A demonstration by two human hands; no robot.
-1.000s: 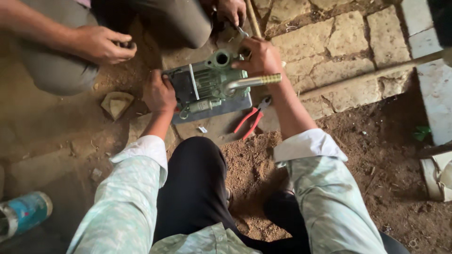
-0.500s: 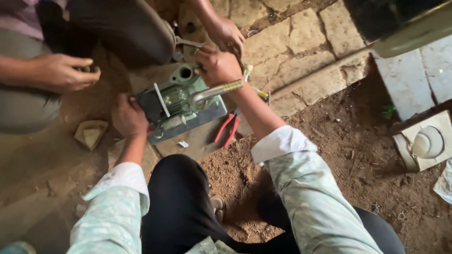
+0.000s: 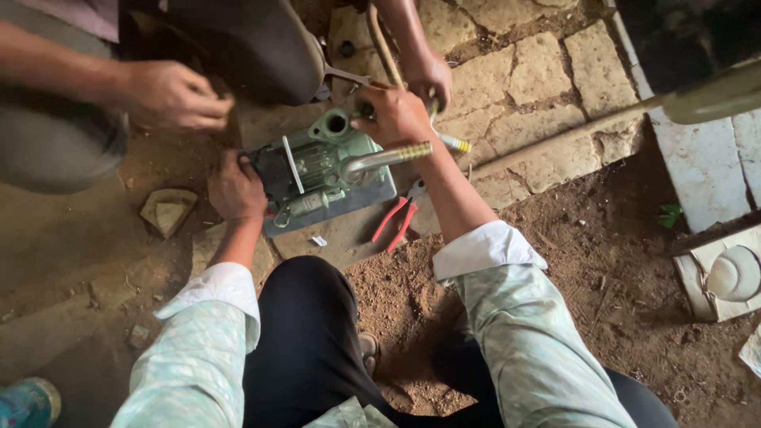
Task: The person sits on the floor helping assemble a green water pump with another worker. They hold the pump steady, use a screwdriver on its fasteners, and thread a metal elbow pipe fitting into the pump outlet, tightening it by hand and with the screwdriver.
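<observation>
Green pump (image 3: 321,170) on the dirt beside stone paving (image 3: 539,71), gripped at both ends.

Left hand (image 3: 235,190) clamped on its near-left end, right hand (image 3: 394,116) closed over its far top; red-handled pliers (image 3: 396,222) just beside the base.

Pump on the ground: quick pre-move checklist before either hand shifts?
1. Left hand on pump rear end: ok.
2. Right hand at the pump's top fitting: ok; what it grips, cannot tell.
3. Pump sitting flat on its base plate: ok.
4. Red pliers lying beside the plate, in reach: ok.
5. Other person's hand close behind the right hand: not ok, crowded.
6. Curved metal pipe seated tight: cannot tell.
</observation>
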